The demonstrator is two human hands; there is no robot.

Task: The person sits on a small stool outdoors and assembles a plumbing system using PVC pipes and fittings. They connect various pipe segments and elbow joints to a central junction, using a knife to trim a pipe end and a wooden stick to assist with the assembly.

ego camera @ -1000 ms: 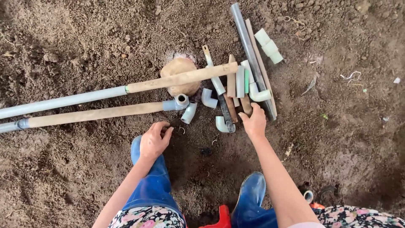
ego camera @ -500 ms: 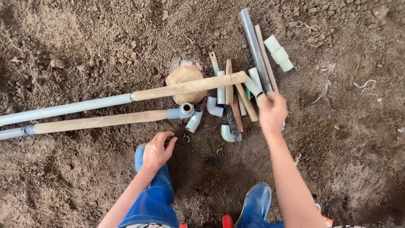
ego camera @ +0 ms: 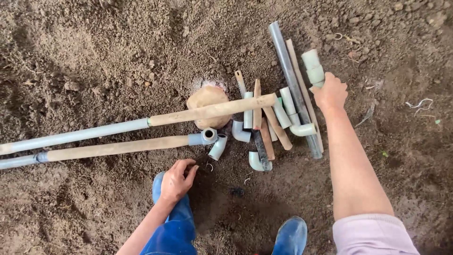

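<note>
— Fingers of the right hand (ego camera: 330, 94)?
— Curled over the pale pipe coupling (ego camera: 313, 67) at 1 o'clock, grip unclear.
— Left hand (ego camera: 177, 179)?
— Loosely bent on soil (ego camera: 94, 56), 7 o'clock, holding nothing.

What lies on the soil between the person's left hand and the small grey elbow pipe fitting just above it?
In the head view, only bare dark soil and a small curled scrap lie between the left hand and the grey elbow pipe fitting.

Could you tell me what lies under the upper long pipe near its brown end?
The round tan lump lies under the upper long pipe, and short pipe pieces too. The soil beneath the lump is covered.
</note>
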